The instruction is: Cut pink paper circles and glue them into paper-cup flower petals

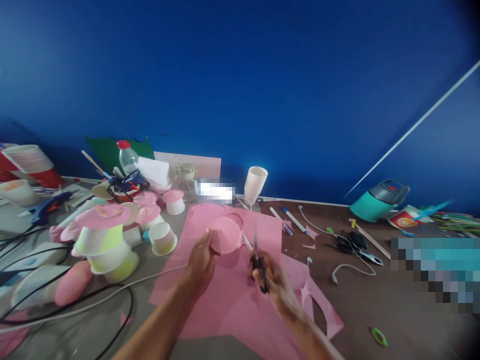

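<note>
My left hand [202,257] pinches the left edge of a round pink paper disc [226,235] between thumb and fingers. Dark-handled scissors [258,267] are in my right hand [275,282], their blades pointing away from me just right of the disc and looking spread apart, slightly blurred. Beneath both hands lie large pink paper sheets [217,305], with round holes cut in places. A pink offcut [322,305] with curved edges rests at their right side.
Paper cups with pink discs [173,200] and a yellow-white cup stack [108,250] crowd the left, near cables and a blue glue gun [47,207]. A white cup [255,184] stands at the back. Markers [294,220], a white cable [356,270] and a teal container [375,200] are on the right.
</note>
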A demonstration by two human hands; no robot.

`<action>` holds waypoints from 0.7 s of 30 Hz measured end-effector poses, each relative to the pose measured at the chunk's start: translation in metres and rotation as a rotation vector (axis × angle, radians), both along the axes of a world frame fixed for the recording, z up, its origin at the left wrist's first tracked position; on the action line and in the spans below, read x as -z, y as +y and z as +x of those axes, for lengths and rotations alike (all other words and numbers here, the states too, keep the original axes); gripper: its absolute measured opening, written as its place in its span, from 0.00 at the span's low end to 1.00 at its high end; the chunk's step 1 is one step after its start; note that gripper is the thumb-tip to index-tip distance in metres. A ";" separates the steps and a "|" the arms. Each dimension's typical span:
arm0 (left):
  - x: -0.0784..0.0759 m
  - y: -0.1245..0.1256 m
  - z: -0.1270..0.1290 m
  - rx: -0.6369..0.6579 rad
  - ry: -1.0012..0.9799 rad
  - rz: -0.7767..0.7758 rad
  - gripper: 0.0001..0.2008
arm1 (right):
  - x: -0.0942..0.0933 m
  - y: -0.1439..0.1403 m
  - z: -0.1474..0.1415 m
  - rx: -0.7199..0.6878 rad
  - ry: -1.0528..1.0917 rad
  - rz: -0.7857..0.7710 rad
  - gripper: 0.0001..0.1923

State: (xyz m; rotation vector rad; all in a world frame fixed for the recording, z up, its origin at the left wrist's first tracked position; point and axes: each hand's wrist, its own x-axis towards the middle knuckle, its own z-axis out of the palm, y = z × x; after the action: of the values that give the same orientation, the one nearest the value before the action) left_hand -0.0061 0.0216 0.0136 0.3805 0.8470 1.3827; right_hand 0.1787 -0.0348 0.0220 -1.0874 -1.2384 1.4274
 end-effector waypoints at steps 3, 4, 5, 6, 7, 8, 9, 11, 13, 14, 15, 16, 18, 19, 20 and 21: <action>0.004 -0.006 0.001 0.085 0.098 0.028 0.10 | 0.001 0.006 0.006 0.164 0.117 0.069 0.29; 0.004 -0.008 0.002 0.144 0.153 0.044 0.11 | 0.001 0.008 0.007 0.217 0.143 0.075 0.28; 0.003 -0.011 0.003 0.209 0.214 0.063 0.12 | 0.000 0.009 0.008 0.261 0.164 0.074 0.28; 0.002 -0.013 0.004 0.271 0.276 0.084 0.13 | -0.002 0.010 0.008 0.292 0.179 0.066 0.27; 0.000 -0.015 0.004 0.325 0.328 0.104 0.14 | -0.003 0.011 0.009 0.309 0.186 0.050 0.27; -0.003 -0.017 0.005 0.368 0.363 0.119 0.15 | -0.005 0.012 0.008 0.315 0.189 0.028 0.27; -0.005 -0.019 0.004 0.417 0.394 0.136 0.17 | -0.006 0.013 0.008 0.315 0.192 0.001 0.27; -0.011 -0.022 0.004 0.526 0.463 0.179 0.21 | -0.007 0.014 0.007 0.306 0.200 -0.048 0.27; -0.017 -0.023 0.002 0.630 0.556 0.237 0.24 | -0.007 0.014 0.006 0.279 0.207 -0.073 0.27; -0.019 -0.023 0.002 0.666 0.605 0.268 0.24 | -0.007 0.013 0.005 0.258 0.207 -0.082 0.27; -0.021 -0.023 0.001 0.692 0.651 0.295 0.24 | -0.007 0.013 0.005 0.237 0.201 -0.090 0.27; -0.022 -0.022 0.000 0.706 0.686 0.314 0.25 | -0.008 0.012 0.004 0.218 0.191 -0.097 0.26; -0.023 -0.021 -0.001 0.719 0.726 0.334 0.25 | -0.009 0.010 0.004 0.193 0.168 -0.111 0.25; -0.022 -0.021 -0.001 0.723 0.722 0.337 0.25 | -0.010 0.009 0.003 0.185 0.156 -0.116 0.25; -0.021 -0.021 -0.001 0.723 0.702 0.334 0.24 | -0.011 0.008 0.003 0.183 0.146 -0.116 0.24; -0.021 -0.022 -0.001 0.716 0.660 0.327 0.24 | -0.012 0.008 0.002 0.193 0.144 -0.111 0.23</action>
State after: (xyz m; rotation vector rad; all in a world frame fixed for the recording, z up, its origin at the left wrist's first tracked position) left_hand -0.0067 0.0001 0.0342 1.3058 0.8765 0.7041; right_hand 0.1808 -0.0270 0.0341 -1.1261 -0.9360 1.4119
